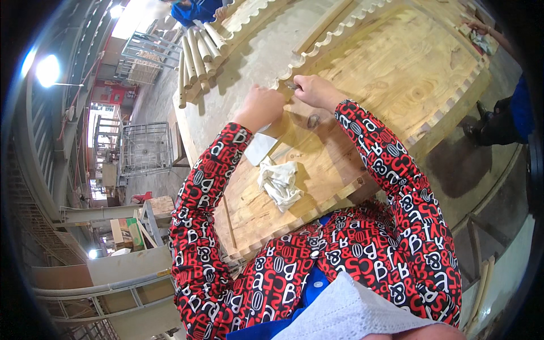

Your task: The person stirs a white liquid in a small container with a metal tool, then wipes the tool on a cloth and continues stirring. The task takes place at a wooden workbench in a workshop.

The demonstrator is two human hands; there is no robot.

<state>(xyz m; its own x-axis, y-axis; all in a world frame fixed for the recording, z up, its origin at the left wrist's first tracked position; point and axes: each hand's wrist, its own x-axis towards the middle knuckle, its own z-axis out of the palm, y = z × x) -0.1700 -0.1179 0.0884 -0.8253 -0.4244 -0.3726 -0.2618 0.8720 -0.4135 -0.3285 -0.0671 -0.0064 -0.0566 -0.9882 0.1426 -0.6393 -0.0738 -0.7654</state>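
My left hand (263, 106) is closed near the end of a long wooden strip with a scalloped edge (316, 47). What its fingers grip is hidden behind the knuckles. Just to its right, my right hand (317, 92) is also closed, and a small dark metal piece (291, 85) pokes out from between thumb and fingers toward the strip. Both hands are above a plywood-topped workbench (249, 195). Below them on the bench lie a crumpled white cloth (280, 184) and a flat white sheet (260, 148).
Several pale wooden rods (195, 54) lie fanned out at the far left. A person in blue (195, 11) is at the far end. At the right, another person's hand (479, 27) holds a cloth on a plywood panel (396, 68). Metal racks (144, 144) stand at left.
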